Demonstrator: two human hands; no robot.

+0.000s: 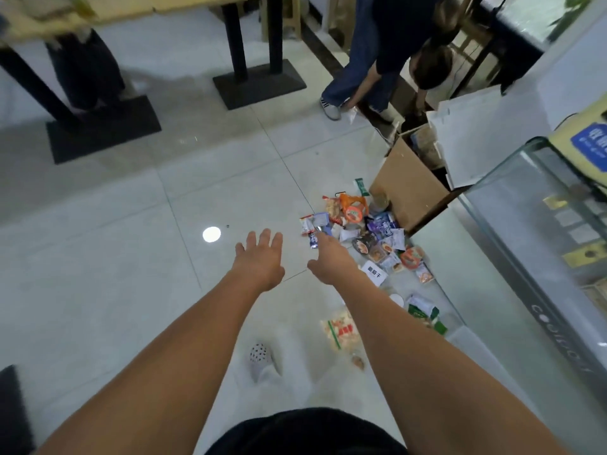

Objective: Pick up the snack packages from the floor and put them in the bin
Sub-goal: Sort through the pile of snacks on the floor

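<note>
Both bare arms stretch forward and down. The left hand [259, 257] hovers palm-down, fingers spread, holding nothing. The right hand [331, 259] reaches the edge of the snack packages [364, 231] heaped on the floor beside a cardboard box [407, 188]. Whether its fingers grip anything cannot be told.

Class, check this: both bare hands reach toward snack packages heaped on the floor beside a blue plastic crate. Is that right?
Not quite. The head view shows the snack packages heaped beside a brown cardboard box, not a blue plastic crate. The left hand and right hand do reach toward them.
</note>
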